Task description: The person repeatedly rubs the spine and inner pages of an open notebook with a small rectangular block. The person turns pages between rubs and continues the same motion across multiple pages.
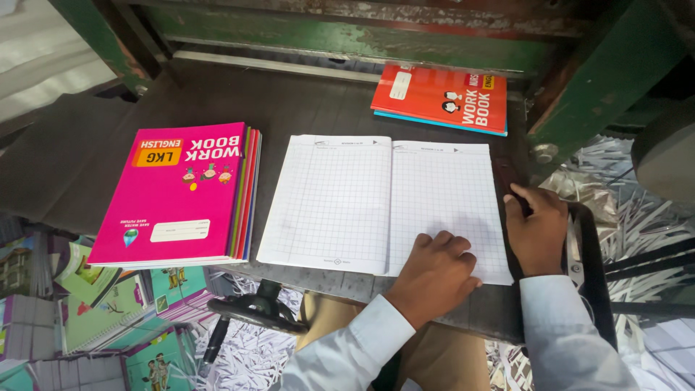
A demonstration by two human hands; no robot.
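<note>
While the open grid-ruled notebook (376,206) lies flat on the dark metal table (304,101), its two squared pages facing up, both of the person's hands rest at its right-hand page. The left hand (434,275) sits on the lower part of that page, knuckles up, with the fingers (443,242) curled together and pressing down on the paper rather than gripping it; nothing is held inside the hand. The page runs out from under these fingers toward the top and toward the spine at the left. The right hand (537,228) lies at the notebook's right edge, just beside the paper, its fingers (523,197) bent together and laid along a dark bar (507,217) that runs beside the page edge; whether they clamp the bar or only rest on it I cannot tell. Both wrists wear light shirt sleeves.

To the left of the open notebook, just apart from it, stands a stack of workbooks (184,195) with a bright pink cover on top and coloured spines showing along its right side. Farther back on the table, near the green machine frame (376,32), lies a red workbook (441,98) on top of a blue-edged one. Shredded white paper strips (630,210) are heaped at the right, and more coloured workbooks (94,311) lie below the table at the left.
</note>
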